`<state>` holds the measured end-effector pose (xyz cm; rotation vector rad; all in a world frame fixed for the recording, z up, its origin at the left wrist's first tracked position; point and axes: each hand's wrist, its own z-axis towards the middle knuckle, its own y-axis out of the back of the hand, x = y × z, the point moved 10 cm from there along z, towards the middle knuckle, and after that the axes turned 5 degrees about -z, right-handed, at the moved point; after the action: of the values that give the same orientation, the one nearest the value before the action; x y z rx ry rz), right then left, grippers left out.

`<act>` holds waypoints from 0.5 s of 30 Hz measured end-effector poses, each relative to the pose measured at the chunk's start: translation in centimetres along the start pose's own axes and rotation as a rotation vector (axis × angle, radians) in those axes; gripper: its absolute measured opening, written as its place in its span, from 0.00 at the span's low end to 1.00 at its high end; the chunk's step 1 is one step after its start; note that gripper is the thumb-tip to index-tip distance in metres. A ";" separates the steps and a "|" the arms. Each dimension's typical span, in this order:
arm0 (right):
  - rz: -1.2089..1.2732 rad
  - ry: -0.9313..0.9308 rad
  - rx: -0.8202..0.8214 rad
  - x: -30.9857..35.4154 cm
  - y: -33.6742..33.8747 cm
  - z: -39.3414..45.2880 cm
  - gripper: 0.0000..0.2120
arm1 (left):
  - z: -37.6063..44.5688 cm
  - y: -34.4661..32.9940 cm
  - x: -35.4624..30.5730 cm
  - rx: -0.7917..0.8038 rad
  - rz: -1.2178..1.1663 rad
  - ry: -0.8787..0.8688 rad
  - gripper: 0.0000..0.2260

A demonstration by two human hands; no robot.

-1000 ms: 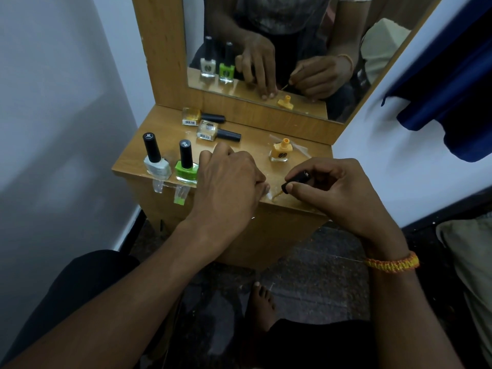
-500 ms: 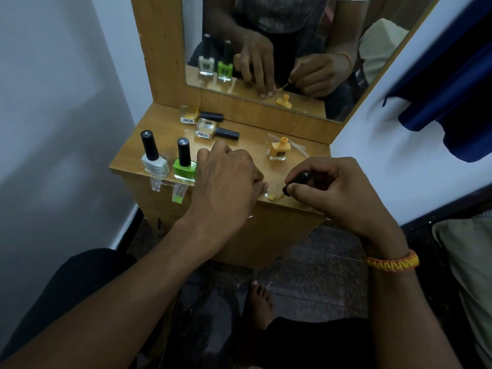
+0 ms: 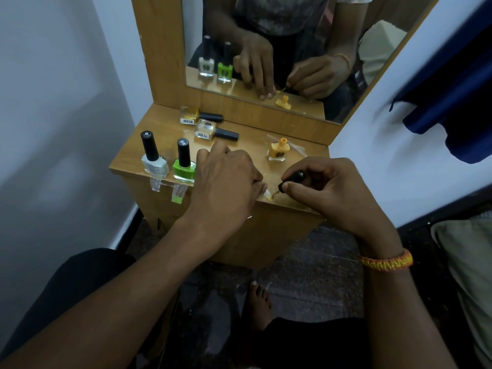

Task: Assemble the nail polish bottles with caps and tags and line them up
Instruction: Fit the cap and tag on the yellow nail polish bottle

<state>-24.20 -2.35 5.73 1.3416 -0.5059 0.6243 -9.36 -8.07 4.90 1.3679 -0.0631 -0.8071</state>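
Note:
My left hand (image 3: pixel 226 182) lies flat at the table's front edge, its fingertips pressing a small clear tag (image 3: pixel 268 195). My right hand (image 3: pixel 327 190) pinches a black brush cap (image 3: pixel 292 179), and the brush tip touches the tag, which shows yellow-orange polish. The uncapped orange bottle (image 3: pixel 278 153) stands just behind my hands. Left of them, a white bottle (image 3: pixel 155 166) and a green bottle (image 3: pixel 184 170) stand capped side by side. Their tags (image 3: pixel 177 194) hang over the edge.
Two capped pale yellow bottles (image 3: pixel 206 129) lie on their sides at the back of the small wooden table (image 3: pixel 165 123). Behind them a mirror (image 3: pixel 292 35) reflects my hands. A white wall is on the left and a blue cloth (image 3: pixel 452 89) on the right.
The brush tip has shifted slightly on the tag. Both hands stay almost where they were, and the bottles have not moved.

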 end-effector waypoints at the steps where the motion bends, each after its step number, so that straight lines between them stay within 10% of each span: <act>1: -0.021 -0.005 0.029 -0.1 -0.4 0.1 0.03 | 0.0 0.0 0.1 -0.006 0.000 0.002 0.12; 15: 0.000 0.022 -0.011 0.4 0.4 0.0 0.02 | 0.1 -0.1 0.1 0.009 0.017 0.010 0.13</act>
<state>-24.20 -2.22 6.29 1.3229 -0.4914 0.6348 -9.38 -8.19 4.81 1.3784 -0.0708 -0.7861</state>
